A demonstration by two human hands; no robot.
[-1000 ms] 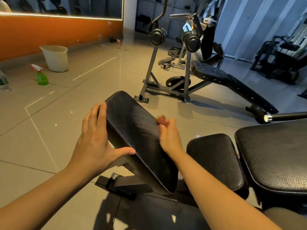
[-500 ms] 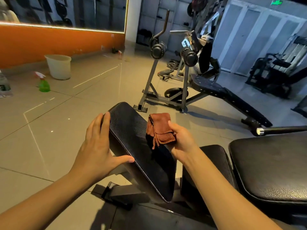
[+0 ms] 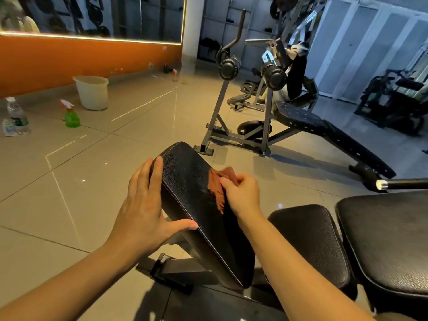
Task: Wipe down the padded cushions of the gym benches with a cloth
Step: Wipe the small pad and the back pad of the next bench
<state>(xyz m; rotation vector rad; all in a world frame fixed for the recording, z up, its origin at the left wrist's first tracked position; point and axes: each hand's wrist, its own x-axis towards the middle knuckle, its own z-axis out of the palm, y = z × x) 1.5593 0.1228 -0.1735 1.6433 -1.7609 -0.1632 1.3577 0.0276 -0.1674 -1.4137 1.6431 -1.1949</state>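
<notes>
I wipe the tilted bench cushion [image 3: 192,186].
My flat left hand [image 3: 143,212] braces its left edge against the push; my right hand [image 3: 240,195] grips the brown cloth [image 3: 218,184] on its right side.

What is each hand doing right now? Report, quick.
Left hand: open, fingers flat against the tilted cushion.
Right hand: grips the brown cloth against that cushion.
</notes>
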